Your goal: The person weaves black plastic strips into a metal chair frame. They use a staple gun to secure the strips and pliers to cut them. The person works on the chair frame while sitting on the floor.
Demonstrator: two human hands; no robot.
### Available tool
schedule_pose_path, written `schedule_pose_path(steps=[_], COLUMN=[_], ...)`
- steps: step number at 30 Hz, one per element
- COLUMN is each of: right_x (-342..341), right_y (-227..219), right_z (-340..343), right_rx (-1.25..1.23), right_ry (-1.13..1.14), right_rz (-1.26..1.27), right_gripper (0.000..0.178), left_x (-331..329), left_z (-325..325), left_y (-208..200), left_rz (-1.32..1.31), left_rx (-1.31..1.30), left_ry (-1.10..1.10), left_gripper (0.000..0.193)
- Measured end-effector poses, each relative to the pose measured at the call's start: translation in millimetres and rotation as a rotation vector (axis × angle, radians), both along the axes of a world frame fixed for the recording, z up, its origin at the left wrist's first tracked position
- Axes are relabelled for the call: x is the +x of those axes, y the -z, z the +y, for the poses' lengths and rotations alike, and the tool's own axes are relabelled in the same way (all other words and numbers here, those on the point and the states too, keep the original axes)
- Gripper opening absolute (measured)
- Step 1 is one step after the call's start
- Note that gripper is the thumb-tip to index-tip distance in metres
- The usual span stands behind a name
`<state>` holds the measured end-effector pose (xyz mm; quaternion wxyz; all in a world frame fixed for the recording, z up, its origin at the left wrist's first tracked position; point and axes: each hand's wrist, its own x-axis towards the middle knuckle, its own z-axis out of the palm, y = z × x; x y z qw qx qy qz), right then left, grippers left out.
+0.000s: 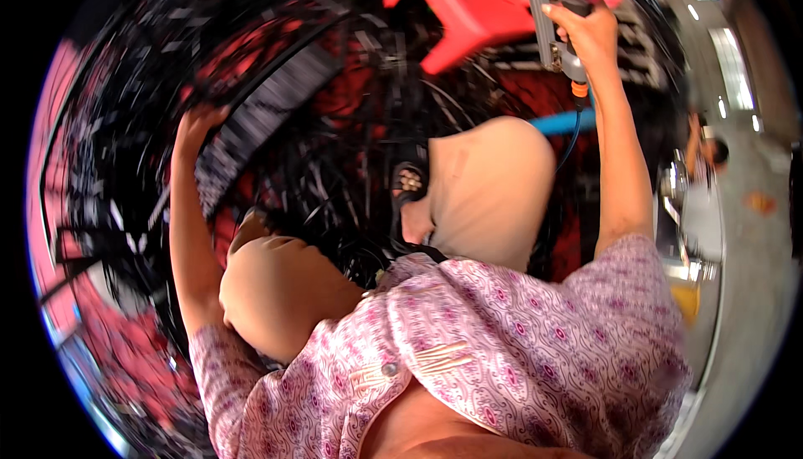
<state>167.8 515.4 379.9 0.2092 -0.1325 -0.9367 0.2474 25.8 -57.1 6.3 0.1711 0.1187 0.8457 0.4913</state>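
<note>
My right hand [592,34] is wrapped round the grip of a grey pneumatic staple gun [540,20], held up at the far right. A dark hose hangs from the orange fitting at the gun's near end. At the left, my left hand [199,129] is closed on the edge of a long black slatted or woven panel [276,95], which slants up toward the right. Some of its fingers are hidden, and motion blurs the panel's surface. Between the panel and my legs lies a tangle of black strips [318,187].
A red plastic stool [468,7] stands at the far side, beside the gun. A blue bar [562,122] lies past my right knee. Black strips cover much of the red floor [125,342]. Another person [704,158] is at the right, near the grey floor [757,275].
</note>
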Motion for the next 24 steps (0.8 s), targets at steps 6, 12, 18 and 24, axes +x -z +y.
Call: schedule_pose_path(steps=[6, 12, 18, 24], right_x=[150.1, 239.9, 251.0, 243.1], right_y=[-43.0, -5.7, 50.8, 46.7], right_z=[158.4, 258.4, 304.0, 313.1], right_rx=[-0.007, 0.349, 0.404, 0.239], right_ry=[0.405, 0.795, 0.810, 0.886], right_rz=[-0.152, -0.468, -0.535, -0.460], right_gripper=[0.036, 0.047, 0.061, 0.062], left_x=[52.3, 63.5, 60.5, 96.0], left_z=[26.0, 36.0, 23.2, 24.3], left_y=[35.6, 23.0, 14.7, -4.2], left_rz=[0.058, 0.342, -0.304, 0.701], left_rx=[0.122, -0.078, 0.847, -0.377], left_ry=[-0.145, -0.231, -0.175, 0.338], left_gripper=[0.050, 0.058, 0.027, 0.017])
